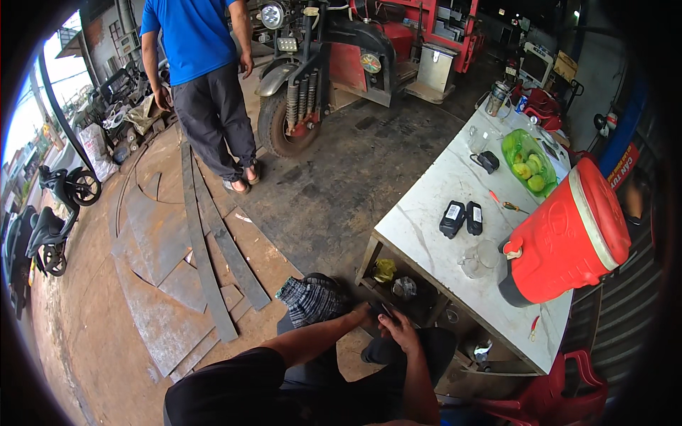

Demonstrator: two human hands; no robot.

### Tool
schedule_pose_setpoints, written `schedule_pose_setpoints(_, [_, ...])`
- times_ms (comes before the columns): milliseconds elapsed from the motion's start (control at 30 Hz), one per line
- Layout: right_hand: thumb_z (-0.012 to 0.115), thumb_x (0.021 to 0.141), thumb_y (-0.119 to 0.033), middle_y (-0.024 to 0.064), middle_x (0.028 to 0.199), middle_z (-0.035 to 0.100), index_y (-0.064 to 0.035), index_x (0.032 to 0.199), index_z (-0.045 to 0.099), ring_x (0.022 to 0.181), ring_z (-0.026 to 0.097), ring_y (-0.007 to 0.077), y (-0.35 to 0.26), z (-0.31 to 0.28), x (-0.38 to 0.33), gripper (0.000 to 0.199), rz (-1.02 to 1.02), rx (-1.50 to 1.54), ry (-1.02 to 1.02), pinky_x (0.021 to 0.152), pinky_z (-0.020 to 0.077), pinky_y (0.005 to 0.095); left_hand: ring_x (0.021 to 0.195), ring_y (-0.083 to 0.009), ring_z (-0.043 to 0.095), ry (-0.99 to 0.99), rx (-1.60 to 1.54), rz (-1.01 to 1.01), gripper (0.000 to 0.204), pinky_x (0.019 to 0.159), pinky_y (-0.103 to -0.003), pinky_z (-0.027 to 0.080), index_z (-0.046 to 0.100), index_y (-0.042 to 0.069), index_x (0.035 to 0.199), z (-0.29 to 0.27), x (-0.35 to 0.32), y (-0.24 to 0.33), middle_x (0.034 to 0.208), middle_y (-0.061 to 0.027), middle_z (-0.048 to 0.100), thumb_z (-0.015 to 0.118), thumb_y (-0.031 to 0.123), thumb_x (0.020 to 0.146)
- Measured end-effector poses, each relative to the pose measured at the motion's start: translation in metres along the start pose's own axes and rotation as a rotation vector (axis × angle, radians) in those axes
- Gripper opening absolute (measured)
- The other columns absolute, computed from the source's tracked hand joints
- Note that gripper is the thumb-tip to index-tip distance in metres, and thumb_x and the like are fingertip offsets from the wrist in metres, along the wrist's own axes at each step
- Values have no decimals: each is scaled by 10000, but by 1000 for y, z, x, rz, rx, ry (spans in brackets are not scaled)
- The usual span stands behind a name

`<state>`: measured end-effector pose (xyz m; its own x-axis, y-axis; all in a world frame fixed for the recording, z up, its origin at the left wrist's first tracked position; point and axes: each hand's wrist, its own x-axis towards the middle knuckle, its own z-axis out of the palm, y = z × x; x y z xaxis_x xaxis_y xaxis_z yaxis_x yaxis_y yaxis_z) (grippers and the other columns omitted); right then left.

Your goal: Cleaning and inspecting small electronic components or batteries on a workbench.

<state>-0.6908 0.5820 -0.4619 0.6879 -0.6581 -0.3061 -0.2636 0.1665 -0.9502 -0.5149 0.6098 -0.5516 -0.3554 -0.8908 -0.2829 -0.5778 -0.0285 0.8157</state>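
Note:
Over my lap, my left hand (363,312) and my right hand (400,331) come together at a small black object (381,311). Both are closed around it; its kind is too small and dark to make out. Right-hand fingers curl along its near side, while the left-hand fingers are partly hidden. Just left of my left hand, a grey and black knitted piece (311,299) lies by my knee. To the right stands a white marbled table (419,213), bearing two black packs with white labels (452,219), apart from my hands.
A red drink cooler (568,231), glass mug (479,259) and green fruit bowl (509,153) are on the table. Steel strips (206,263) and sheets (167,305) cover the left floor. A person in blue (192,42) stands near a red three-wheeler (355,67). A red chair (561,397) is lower right.

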Motion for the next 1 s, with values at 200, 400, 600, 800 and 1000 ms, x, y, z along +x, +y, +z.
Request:
schedule_pose_setpoints(200, [691, 874, -366, 25, 747, 636, -39, 1050, 638, 576, 573, 89, 4, -2, 1, 375, 55, 0, 58, 540, 477, 238, 1010, -285, 614, 51, 475, -88, 320, 909, -404, 450, 624, 152, 1138, 10, 15, -7, 1085, -105, 660, 541, 328, 884])
schedule_pose_setpoints(400, [709, 858, -371, 33, 759, 644, -34, 1063, 634, 579, 580, 94, 2, -1, 4, 401, 66, -14, 64, 538, 488, 249, 1022, -306, 638, 566, -4, -47, 647, 885, -359, 501, 551, 69, 1272, 23, 15, -43, 1103, -204, 650, 760, 196, 674])
schedule_pose_setpoints(600, [716, 853, -368, 41, 760, 636, -13, 1054, 621, 611, 593, 102, -4, -2, 0, 419, 33, 7, -25, 567, 497, 247, 1179, -258, 538, 371, 88, -142, 451, 997, -355, 390, 541, 164, 1280, 19, 16, -44, 1256, -84, 591, 576, 318, 857])
schedule_pose_setpoints(800, [715, 860, -343, 35, 765, 633, -9, 1053, 623, 620, 590, 98, 2, -13, -10, 397, 13, 43, -25, 583, 497, 243, 1248, -245, 490, 2, 239, -274, 509, 1049, -335, 351, 519, 191, 1318, -14, 2, 41, 1332, -29, 545, 574, 347, 837])
schedule_pose_setpoints(1000, [708, 868, -315, 23, 764, 627, -21, 1048, 630, 641, 593, 93, 5, -13, -6, 353, 72, 24, 54, 615, 497, 239, 1226, -209, 510, 131, 259, -147, 450, 1011, -335, 391, 561, 202, 1256, 2, 9, 9, 1290, -34, 576, 562, 369, 838])
